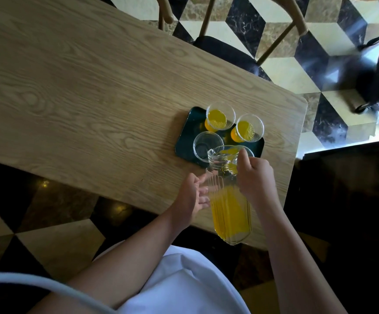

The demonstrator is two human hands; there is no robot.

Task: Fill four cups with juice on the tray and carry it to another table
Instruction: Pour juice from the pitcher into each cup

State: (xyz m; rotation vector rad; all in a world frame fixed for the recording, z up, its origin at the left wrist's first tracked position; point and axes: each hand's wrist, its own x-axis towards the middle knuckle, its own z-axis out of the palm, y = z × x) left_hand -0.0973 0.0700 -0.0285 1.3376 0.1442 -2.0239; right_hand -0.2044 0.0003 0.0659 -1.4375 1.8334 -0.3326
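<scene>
We are tipping the ribbed glass jug of orange juice (229, 200) forward, its spout over the near cups. Our right hand (255, 177) is gripping its handle side, fingers curled; our left hand (193, 196) is steadying the body, fingers loosely spread against the glass. Beyond, on the dark green tray (185, 141), an empty clear cup (207, 146) is waiting beside two filled cups (220, 118); a fourth is mostly hidden behind the jug.

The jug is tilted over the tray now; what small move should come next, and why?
Probably tip the jug a little further. Its spout hangs over the near cups, the right hand grips the top, the left hand steadies its side. The two far cups hold juice; the near-left cup looks empty.
</scene>
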